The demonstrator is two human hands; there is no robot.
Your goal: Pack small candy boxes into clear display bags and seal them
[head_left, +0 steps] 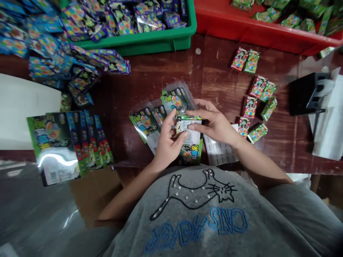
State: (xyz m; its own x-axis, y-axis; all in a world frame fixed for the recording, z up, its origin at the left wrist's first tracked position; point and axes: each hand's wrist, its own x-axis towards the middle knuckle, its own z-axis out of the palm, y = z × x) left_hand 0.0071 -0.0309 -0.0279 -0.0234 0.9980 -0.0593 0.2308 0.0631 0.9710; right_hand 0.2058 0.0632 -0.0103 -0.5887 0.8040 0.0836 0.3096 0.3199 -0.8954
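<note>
Both of my hands hold one green printed packet (190,142) upright over the near edge of the brown table (150,78). My left hand (168,141) grips its left side, thumb on the white label area. My right hand (214,123) pinches the top right, fingers pressing a small white sticker onto it. Just behind lie a few clear-sleeved green packets (160,110) fanned on the table. A white sticker sheet (219,151) lies under my right wrist.
A fanned stack of finished packets (69,142) lies at left. Loose blue-purple sachets (61,60) spill from a green bin (150,39). A red bin (257,28) holds green sachets. Small red and green sachet pairs (254,103) lie at right beside a black holder (308,92).
</note>
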